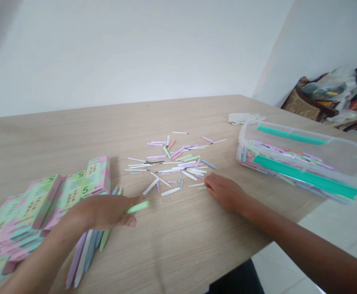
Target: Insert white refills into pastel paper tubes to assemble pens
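Observation:
My left hand (114, 210) is closed around a light green pen barrel (138, 207), whose end sticks out past the fingers. Beneath and beside that hand lie assembled-looking pens (81, 257) in purple, white, blue and green. At the right side of the scattered pen parts (181, 164), my right hand (223, 191) rests low on the table with its fingertips pinched together. A small green piece (202, 188) and a thin white piece (196, 185) show at those fingertips; what the fingers hold is hidden. White refills, purple, pink and green pieces make up the scatter.
Stacked pink and green boxes (71, 188) stand at the left. A clear plastic bin (340, 153) with teal strips holds more pen parts at the right, with a white cloth or tissue (246, 118) behind it. A chair (310, 102) with bags stands beyond the table (178, 245).

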`<state>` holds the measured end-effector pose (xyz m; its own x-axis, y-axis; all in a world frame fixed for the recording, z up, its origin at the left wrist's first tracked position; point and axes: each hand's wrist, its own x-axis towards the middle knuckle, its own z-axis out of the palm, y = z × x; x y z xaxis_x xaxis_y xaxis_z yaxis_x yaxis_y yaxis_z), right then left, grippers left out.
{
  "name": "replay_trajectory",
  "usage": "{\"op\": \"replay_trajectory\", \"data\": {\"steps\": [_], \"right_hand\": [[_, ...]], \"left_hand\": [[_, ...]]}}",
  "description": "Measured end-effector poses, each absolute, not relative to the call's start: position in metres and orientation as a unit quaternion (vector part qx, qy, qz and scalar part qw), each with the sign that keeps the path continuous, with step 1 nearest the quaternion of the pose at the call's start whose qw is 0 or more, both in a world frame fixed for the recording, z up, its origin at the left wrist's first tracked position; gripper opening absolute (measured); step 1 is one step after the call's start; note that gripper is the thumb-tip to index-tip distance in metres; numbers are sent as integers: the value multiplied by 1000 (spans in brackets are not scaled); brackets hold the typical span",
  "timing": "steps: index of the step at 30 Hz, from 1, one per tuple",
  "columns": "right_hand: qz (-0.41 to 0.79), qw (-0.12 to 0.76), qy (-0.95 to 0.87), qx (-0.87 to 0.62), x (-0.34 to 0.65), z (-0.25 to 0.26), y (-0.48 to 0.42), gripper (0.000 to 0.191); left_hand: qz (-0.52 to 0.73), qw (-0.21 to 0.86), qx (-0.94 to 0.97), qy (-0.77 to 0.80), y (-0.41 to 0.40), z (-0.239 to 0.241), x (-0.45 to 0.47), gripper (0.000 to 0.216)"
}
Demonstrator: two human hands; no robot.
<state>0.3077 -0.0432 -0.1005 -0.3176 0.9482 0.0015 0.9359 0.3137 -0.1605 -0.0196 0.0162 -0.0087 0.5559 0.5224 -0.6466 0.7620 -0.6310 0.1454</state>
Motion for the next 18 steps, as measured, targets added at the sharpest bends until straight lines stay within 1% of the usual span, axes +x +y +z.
{"op": "replay_trajectory", "data": {"steps": [3,7,11,18], "right_hand": [[56,41,-823,-564,296,-104,-36,14],[71,31,-852,-518,268,-105,-33,10],[78,28,-866,-493,240,-103,-30,11],[71,20,-877,-475,227,-101,-24,11]], "left_hand": [[-308,222,845,378,16,-9,-20,67],[-308,216,841,389,15,-8,-17,66],[-295,223,839,400,11,-2,-16,66],[-295,209,837,411,8,6,-17,64]]}}
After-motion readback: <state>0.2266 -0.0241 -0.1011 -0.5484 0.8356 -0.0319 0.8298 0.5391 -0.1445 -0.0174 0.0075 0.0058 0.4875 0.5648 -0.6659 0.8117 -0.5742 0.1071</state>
